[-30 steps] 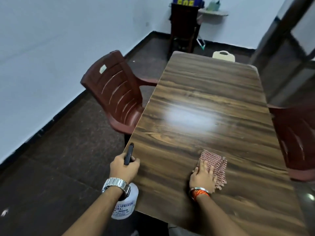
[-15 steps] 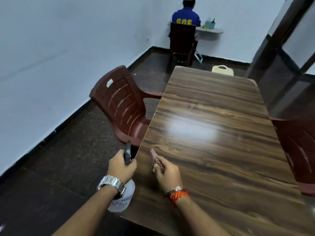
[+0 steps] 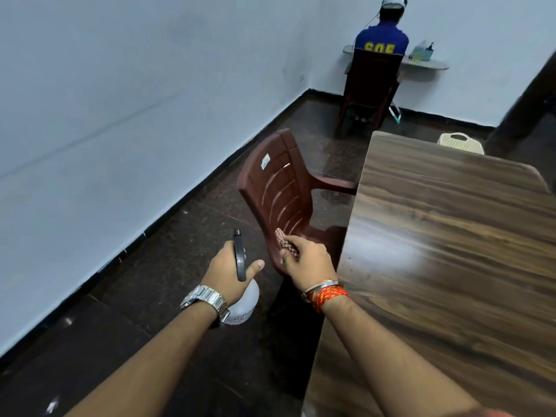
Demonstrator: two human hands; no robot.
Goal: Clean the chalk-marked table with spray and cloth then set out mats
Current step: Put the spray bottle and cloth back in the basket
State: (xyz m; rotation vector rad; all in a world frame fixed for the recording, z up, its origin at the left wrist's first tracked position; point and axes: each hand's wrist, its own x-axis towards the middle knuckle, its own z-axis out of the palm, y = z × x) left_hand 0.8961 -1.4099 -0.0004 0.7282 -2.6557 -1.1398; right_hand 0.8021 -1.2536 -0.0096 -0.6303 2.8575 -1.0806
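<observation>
My left hand grips the black head of a white spray bottle, which hangs below the wrist over the dark floor. My right hand holds the bunched red-and-white checked cloth, off the left edge of the table. The long wood-grain table fills the right side; a pale sheen shows on its near left part. No mats are in view.
A maroon plastic chair stands against the table's left edge, just beyond my hands. A cream plastic chair sits at the far end. A person in a blue shirt sits on a dark chair at a wall shelf.
My right hand lifted the cloth off the table and carried it left past the edge. The view swung left, and both hands now hover over the floor beside the chair.
</observation>
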